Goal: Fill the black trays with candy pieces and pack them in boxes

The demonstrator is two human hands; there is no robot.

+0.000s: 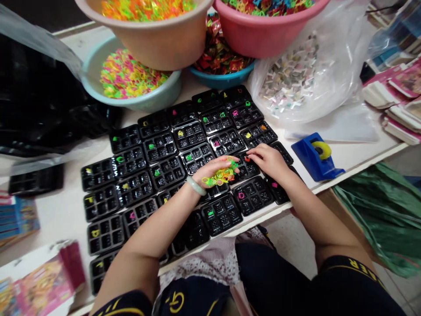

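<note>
My left hand [213,169], with a pale green bangle at the wrist, is cupped around a bunch of small plastic rings [221,176], mostly yellow and green. Over a black compartment tray to its right, my right hand [269,161] has its fingertips pinched together at a red-orange plastic ring [247,159]. Rows of black trays [221,214] lie beneath both hands, each divided into small compartments. Many hold a single coloured piece in one compartment, such as a pink ring [241,195] and a green piece [119,159]. My forearms hide some of the nearer trays.
A peach basin [161,41] and a pink basin [263,33] of plastic pieces stand at the back, above two blue basins [131,103] [226,80]. To the right are a clear bag [296,83] and a blue tape dispenser [312,158]. Stacked black trays [42,96] stand left.
</note>
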